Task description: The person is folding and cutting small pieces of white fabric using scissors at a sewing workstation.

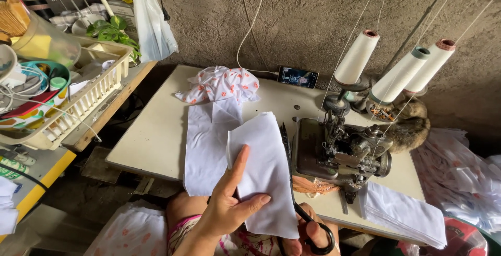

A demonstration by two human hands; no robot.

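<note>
The left hand rises from the lower middle of the frame with its thumb and fingers pinched on the near left edge of a white cloth piece, thumb lying across the front of the fabric and the long fingers spread up behind it. The right hand sits at the bottom edge, just right of the cloth's lower corner, with its fingers closed through the black loops of a pair of scissors. The cloth is held up above the lap, in front of the near edge of the worktop; its long axis runs from the lower middle of the frame up toward the centre, leaning slightly left at the top, so the narrow upper end points away from the person toward the sewing machine and the wall. The scissors run along the cloth's right edge, blades pointing up the frame nearly parallel to that long axis and partly hidden behind the fabric, so it cannot be told whether the blades are parted. The left hand is the one on the cloth; the right touches only the scissors. Another long white strip lies flat on the worktop just left of the held piece, and a stack of white pieces rests at the lower right.
</note>
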